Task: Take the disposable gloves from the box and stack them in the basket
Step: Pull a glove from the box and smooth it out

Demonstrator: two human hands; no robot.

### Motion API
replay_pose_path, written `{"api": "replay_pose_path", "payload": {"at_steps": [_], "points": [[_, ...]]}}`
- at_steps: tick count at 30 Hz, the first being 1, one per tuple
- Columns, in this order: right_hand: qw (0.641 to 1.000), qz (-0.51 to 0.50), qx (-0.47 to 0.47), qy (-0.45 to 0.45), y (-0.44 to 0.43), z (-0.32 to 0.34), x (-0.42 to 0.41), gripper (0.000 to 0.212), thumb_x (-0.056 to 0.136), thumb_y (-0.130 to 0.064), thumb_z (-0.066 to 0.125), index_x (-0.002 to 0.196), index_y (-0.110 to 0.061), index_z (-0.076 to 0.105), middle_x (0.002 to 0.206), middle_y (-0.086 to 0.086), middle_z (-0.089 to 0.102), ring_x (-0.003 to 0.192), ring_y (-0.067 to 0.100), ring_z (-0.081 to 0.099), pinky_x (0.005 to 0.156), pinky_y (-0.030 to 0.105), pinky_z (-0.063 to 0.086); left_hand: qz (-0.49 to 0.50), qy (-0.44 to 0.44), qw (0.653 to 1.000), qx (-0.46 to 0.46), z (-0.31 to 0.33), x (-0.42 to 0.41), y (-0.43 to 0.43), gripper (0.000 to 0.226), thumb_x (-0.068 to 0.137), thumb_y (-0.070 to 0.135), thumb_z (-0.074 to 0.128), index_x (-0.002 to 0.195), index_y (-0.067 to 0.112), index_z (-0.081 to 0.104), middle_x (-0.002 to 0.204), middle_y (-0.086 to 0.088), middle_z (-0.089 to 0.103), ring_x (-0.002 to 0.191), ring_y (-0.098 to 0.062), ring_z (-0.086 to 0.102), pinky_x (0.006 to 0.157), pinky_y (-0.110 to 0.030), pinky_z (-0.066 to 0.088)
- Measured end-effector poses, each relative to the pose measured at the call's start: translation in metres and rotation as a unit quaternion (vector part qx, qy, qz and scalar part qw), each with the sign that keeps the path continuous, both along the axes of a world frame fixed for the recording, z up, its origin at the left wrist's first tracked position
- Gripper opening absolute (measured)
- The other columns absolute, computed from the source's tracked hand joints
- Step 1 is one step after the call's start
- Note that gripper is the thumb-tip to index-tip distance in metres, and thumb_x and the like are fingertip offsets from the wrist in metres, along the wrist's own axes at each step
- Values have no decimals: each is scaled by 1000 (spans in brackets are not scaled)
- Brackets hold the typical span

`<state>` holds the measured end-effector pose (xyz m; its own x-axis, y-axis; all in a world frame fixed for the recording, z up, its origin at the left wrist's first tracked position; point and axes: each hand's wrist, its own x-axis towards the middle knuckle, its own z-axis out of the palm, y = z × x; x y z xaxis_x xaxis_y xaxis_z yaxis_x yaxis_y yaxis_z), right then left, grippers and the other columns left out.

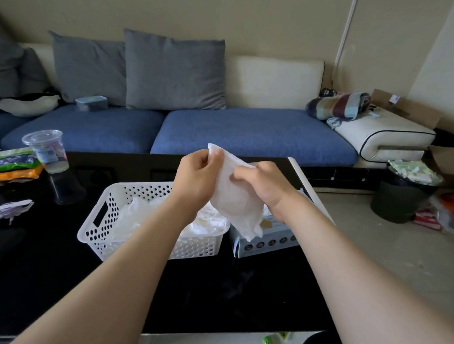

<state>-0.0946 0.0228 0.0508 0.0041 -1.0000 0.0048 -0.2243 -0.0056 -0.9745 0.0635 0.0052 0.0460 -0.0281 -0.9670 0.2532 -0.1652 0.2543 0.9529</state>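
Several gloves already lie in the basket [94, 231]; both hands' fingers [213, 156] pinch another glove [236, 198] above the box [266, 243] at its three o'clock.

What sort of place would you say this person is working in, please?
Most likely a home living room: a blue sofa with grey cushions, a black coffee table and a bin on the floor.

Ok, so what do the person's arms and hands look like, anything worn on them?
Both are bare. The left hand and right hand wear no gloves, and no rings, watch or bracelet show. The left forearm and right forearm are uncovered right down to the picture's lower edge, with no sleeve in view.
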Motion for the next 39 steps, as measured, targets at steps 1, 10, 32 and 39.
{"api": "replay_pose_path", "payload": {"at_steps": [1, 10, 32, 39], "points": [[1000, 0, 4, -22, 1, -1, -1, 15, 75, -29, 75, 76, -15, 69, 74, 4, 69, 72, 22, 64, 70, 34, 47, 7, 0, 1000, 3, -1, 1, 0, 61, 106, 48, 51, 82, -7, 41, 76, -6, 42, 70, -21, 39, 63, -39, 34], [997, 7, 51, -55, -2, -11, -10, 18, 90, -23, 84, 100, -10, 77, 92, 10, 81, 79, 25, 76, 71, 37, 59, 69, -34, 993, 94, -10, 45, -14, 40, 107, 44, 49, 83, 12, 48, 80, -8, 43, 69, -22, 41, 49, -29, 40], [897, 4, -90, 432, -38, -39, 73, 51, 92, -28, 75, 138, -28, 52, 118, -2, 63, 109, 22, 61, 84, 36, 47, 222, -464, 847, 133, -36, 126, -16, 18, 111, 30, 42, 109, 12, 41, 105, -12, 60, 89, -31, 57, 71, -44, 44], [870, 130, -87, 467, -22, -13, 82, 45, 84, -48, 76, 127, -34, 68, 124, -5, 51, 118, 20, 53, 95, 42, 52, 126, -572, 811, 1, -39, 128, -23, 32, 104, 31, 62, 132, 23, 50, 133, -8, 52, 121, -32, 45, 89, -37, 41]]}}
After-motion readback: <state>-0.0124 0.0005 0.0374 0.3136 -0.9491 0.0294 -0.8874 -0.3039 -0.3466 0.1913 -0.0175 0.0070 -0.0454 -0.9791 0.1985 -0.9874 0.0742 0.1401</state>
